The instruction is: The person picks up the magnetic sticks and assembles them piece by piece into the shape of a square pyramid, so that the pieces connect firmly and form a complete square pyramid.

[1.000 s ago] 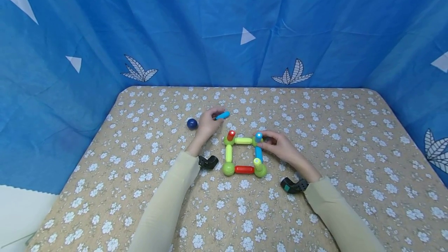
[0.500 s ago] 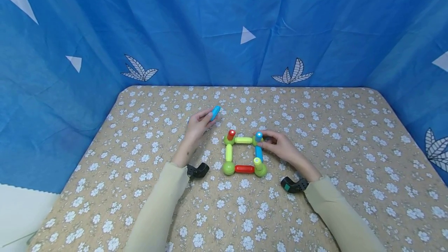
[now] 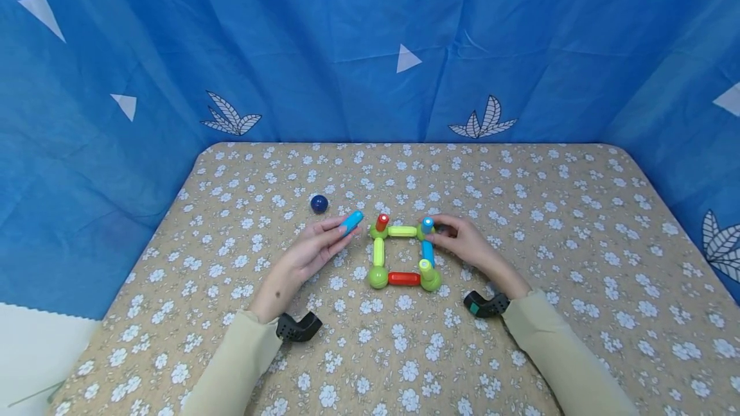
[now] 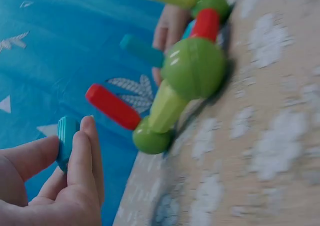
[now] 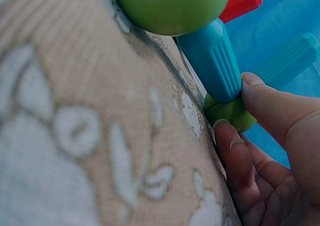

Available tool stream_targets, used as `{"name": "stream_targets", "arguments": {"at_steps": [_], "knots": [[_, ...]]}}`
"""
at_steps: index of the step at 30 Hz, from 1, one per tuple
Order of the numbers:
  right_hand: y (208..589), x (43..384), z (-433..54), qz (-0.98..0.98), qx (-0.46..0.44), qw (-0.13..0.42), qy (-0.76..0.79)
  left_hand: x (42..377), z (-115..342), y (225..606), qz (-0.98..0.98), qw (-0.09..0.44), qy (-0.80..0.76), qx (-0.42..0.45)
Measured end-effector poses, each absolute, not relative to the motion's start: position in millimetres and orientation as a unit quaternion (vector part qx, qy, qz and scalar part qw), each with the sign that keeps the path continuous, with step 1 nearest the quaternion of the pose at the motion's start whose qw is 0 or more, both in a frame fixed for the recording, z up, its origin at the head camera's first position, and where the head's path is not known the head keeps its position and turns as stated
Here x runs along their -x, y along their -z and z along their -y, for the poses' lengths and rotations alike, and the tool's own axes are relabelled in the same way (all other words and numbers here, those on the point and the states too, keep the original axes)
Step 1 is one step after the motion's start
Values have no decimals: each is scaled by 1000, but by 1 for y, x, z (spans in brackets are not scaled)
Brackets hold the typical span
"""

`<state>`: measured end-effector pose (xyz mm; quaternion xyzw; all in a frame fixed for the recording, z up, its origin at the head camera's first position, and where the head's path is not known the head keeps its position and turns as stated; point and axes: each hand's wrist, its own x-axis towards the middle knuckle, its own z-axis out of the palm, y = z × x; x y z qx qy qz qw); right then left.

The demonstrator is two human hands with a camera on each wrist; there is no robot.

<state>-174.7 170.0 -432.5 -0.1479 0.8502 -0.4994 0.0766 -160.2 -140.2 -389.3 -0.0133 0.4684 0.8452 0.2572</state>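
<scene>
A square frame of magnetic building rods and green balls lies on the table. Its near side is a red rod (image 3: pixel 403 278); three corners carry upright rods, one red (image 3: pixel 382 222), one blue (image 3: pixel 428 225) and one yellow-green (image 3: pixel 426 268). The near-left green ball (image 3: pixel 378 277) has nothing on top. Left of the frame, my left hand (image 3: pixel 312 246) pinches a loose light-blue rod (image 4: pixel 65 143) between thumb and fingers, raised in the left wrist view. At the far-right corner my right hand (image 3: pixel 465 246) grips the green ball (image 5: pixel 237 117), thumb beside the upright blue rod's foot.
A dark blue ball (image 3: pixel 319 203) rests on the table beyond my left hand. Flowered cloth covers the table (image 3: pixel 549 210), and a blue curtain (image 3: pixel 347 50) hangs behind it. A black wrist camera (image 3: pixel 299 327) hangs at my left wrist, another (image 3: pixel 485 305) at my right.
My left hand has drawn back left and nearer with the light-blue rod, first away from beyond the frame, then down beside it. My right hand and the frame have stayed put.
</scene>
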Motion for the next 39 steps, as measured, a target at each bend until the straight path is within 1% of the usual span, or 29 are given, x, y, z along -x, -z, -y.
{"name": "stream_targets", "arguments": {"at_steps": [3,5,7,10,12,14,18,26,30,35,39], "knots": [[433,175,-170,-851,147,77,498,150,139,394,-516,250,-819,3],[433,175,-170,-852,149,75,497,146,138,398,-559,233,-796,-6],[423,171,-168,-852,150,75,496,143,136,401,-593,216,-775,-15],[423,171,-167,-851,151,75,498,141,133,406,-630,205,-748,-24],[424,172,-167,-851,149,76,497,141,132,409,-643,210,-735,-40],[435,176,-170,-851,150,71,497,139,130,411,-649,216,-727,-50],[435,176,-170,-850,149,67,501,138,128,412,-640,231,-729,-66],[434,176,-171,-845,145,72,510,136,125,410,-673,225,-699,-90],[434,176,-171,-844,144,75,511,136,123,409,-710,195,-666,-115],[435,177,-170,-846,142,76,507,133,120,409,-758,145,-609,-185],[435,178,-170,-847,142,76,506,132,116,410,-780,120,-577,-212]]}}
